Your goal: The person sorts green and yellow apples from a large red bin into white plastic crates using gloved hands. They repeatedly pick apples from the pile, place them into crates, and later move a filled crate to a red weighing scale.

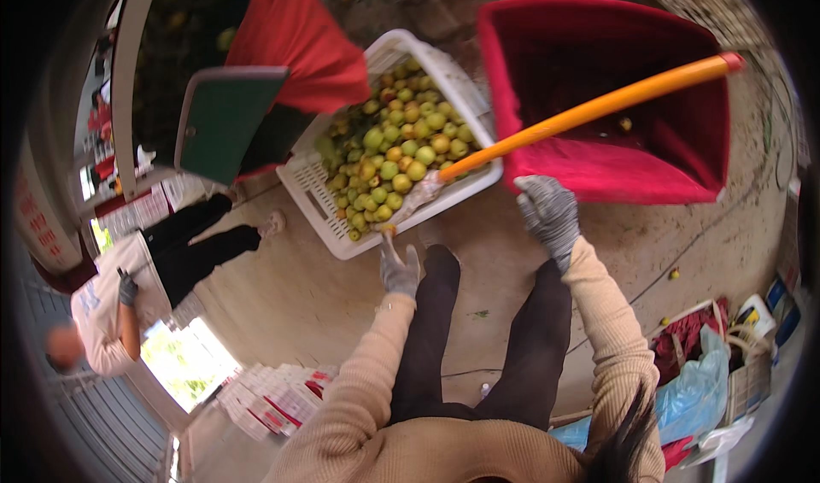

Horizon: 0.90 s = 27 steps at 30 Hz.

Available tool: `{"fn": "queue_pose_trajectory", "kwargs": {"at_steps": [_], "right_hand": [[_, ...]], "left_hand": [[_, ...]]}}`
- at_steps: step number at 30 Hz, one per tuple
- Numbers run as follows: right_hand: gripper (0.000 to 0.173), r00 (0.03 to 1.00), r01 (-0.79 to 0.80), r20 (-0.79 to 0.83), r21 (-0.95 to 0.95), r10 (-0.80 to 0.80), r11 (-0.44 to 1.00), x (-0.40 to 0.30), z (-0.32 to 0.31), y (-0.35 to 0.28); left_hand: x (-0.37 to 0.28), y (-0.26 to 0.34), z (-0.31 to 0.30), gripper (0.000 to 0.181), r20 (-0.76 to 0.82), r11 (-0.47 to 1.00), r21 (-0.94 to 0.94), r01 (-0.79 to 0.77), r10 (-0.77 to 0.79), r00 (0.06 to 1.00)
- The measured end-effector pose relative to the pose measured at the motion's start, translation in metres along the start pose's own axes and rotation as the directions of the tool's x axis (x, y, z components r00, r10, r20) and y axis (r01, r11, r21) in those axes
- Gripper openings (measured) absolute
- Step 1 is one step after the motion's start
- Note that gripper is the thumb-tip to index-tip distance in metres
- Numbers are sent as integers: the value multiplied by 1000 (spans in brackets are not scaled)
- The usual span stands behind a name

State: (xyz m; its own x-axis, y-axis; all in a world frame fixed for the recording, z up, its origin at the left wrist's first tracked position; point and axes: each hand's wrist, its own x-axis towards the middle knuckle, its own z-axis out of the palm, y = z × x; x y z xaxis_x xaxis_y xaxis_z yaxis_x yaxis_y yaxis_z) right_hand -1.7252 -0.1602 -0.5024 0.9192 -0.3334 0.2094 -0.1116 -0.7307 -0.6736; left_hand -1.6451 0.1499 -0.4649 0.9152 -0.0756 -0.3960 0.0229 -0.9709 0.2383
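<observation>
My left hand (400, 270), in a grey glove, is beside the near rim of a white plastic crate (349, 247), its thumb and fingers apart. One small yellow-red fruit (388, 229) is right at its fingertips. Many small yellow-green fruits (397, 156), apple-like, lie in the crate. My right hand (549, 217), gloved too, has its fingers curled below the front edge of a red-lined bin (608, 172); its palm is hidden. An orange pole (589, 108) with a wrapped lower end (419, 196) slants from the crate across the bin.
A green panel (227, 121) and red cloth (301, 47) jut over the crate's left side. Another person (131, 284) stands at left. Printed cartons (275, 396) are stacked behind. Blue plastic bags (692, 380) lie at right, and a loose fruit (674, 273) rests on the floor.
</observation>
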Motion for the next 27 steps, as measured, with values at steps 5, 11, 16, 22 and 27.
{"fn": "queue_pose_trajectory", "kwargs": {"at_steps": [5,11,16,22,27], "right_hand": [[69,881,88,468,-311,72,946,69,105,-89],[93,449,-172,818,-316,360,933,122,177,-112],[78,568,-226,692,-388,445,893,143,212,-108],[73,553,-527,628,-244,547,814,192,227,-99],[43,807,-248,508,-173,303,953,138,134,-97]], "left_hand": [[78,-40,6,88,-33,945,227,237,-236,971],[123,-41,14,113,111,936,259,237,-272,956],[187,-58,18,89,55,987,-47,152,-149,987],[275,-93,24,53,-141,775,-618,-132,56,988],[163,-86,1,58,-312,906,-413,-88,-50,949]]}}
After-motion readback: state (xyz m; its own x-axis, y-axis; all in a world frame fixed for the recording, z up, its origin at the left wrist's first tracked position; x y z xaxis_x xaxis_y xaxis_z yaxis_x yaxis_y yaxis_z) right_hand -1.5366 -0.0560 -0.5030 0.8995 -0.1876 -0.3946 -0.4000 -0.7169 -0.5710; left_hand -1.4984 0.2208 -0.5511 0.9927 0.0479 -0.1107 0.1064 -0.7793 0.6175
